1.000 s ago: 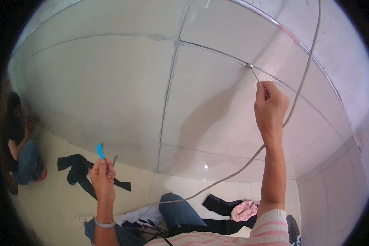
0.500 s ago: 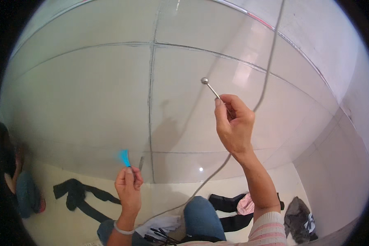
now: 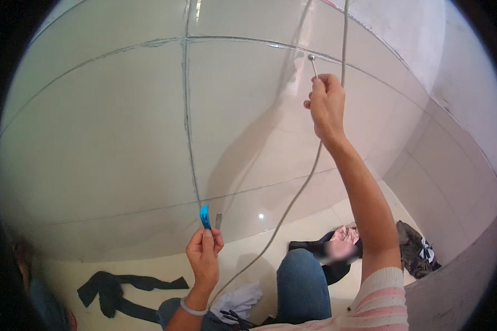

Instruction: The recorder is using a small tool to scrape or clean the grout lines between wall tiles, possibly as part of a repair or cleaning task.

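My right hand (image 3: 327,107) pinches a thin metal rod with a steel ball tip (image 3: 311,57) and is raised to the upper right of the tiled wall (image 3: 116,132). The ball shows just below the horizontal tile joint (image 3: 243,38); whether it touches the wall, I cannot tell. Lower down, near the vertical joint (image 3: 187,116), my left hand (image 3: 202,255) is closed on a small curved blue piece (image 3: 205,217) that sticks up from the fingers. A narrow grey flat blade (image 3: 218,221) also rises from that hand. How the two are joined is hidden by the fingers.
A grey cable (image 3: 301,190) runs from the floor up past my right hand. Dark cloth (image 3: 109,292) lies at left, white cloth (image 3: 238,300) by my knee (image 3: 303,281), pink cloth (image 3: 345,234) and a grey bundle (image 3: 417,251) at right. Another person's leg (image 3: 47,306) shows at lower left.
My right hand has moved up and slightly right with the ball-tipped rod, closer to the horizontal joint. My left hand, still gripping the blue piece, appears farther right. The view has shifted.
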### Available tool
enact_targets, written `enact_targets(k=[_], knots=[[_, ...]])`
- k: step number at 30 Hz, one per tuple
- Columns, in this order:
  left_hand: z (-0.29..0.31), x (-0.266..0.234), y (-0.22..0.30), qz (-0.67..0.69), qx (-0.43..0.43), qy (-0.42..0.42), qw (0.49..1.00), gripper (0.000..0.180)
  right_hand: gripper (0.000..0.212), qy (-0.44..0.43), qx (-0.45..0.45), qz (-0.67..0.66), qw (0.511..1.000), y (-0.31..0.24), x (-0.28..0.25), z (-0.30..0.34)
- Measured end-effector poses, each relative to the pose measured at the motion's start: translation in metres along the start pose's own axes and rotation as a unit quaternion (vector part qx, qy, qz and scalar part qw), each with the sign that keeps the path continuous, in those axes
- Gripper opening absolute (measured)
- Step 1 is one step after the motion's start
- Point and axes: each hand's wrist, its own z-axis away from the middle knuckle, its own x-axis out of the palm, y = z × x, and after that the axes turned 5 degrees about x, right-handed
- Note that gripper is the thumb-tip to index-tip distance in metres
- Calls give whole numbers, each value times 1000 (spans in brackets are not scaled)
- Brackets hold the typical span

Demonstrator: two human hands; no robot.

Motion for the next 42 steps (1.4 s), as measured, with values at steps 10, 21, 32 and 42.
enact_targets(k=[10,21,32,42], knots=[[-7,-39,-3,-34,17,43,998,21,15,-25,70,-110,991,-20,16,-1],[-15,-54,0,-31,33,68,997,22,9,-20,51,-110,992,-32,14,-1],[-19,-60,-3,-14,42,60,997,22,11,-48,1,-149,988,-47,33,15],[-19,-56,25,23,120,62,991,21,16,-328,0,-225,918,-98,72,147]])
